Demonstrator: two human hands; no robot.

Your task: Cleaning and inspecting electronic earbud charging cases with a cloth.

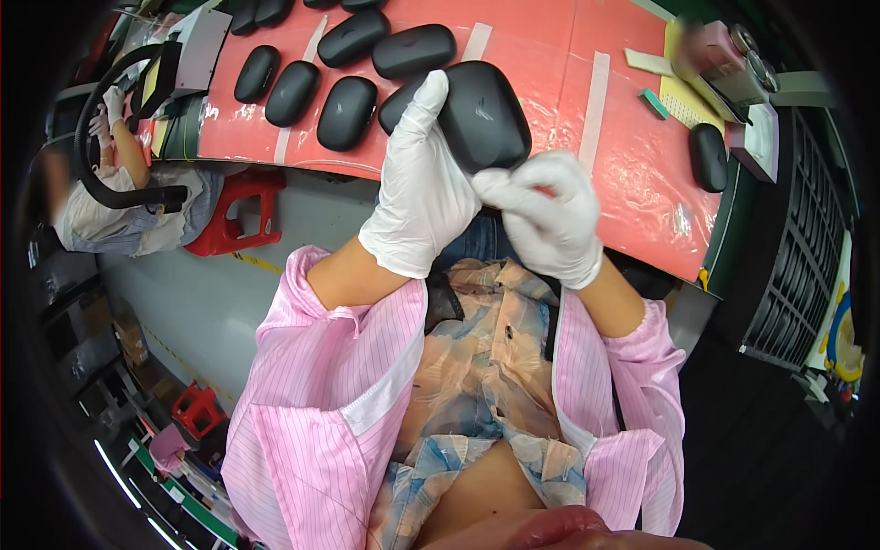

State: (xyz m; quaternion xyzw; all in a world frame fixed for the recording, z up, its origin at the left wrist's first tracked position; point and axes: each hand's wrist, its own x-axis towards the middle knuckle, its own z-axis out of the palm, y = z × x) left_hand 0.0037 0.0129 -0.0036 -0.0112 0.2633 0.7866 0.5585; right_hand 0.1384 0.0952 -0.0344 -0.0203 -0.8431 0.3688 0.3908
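Observation:
My left hand (420,188), in a white glove, grips a black, rounded hard case (486,117) above the table's front edge. The thumb lies along the case's left side and the palm is under it; the other fingers are hidden behind. A small, faint mark shows on the smooth upper face. My right hand (555,220), gloved in white too and slightly blurred, is closed with bent fingers at the case's lower right edge. Its fingertips come together there; whether they pinch anything small is hidden. Several similar black cases (347,113) lie beyond my left hand.
A red, plastic-covered mat (642,179) with pale strips covers the table. At the right lie another black case (708,158), a green-and-white block (654,104) and a yellow sheet (692,92). A co-worker's gloved hand (114,105) and a red stool (243,215) are at left.

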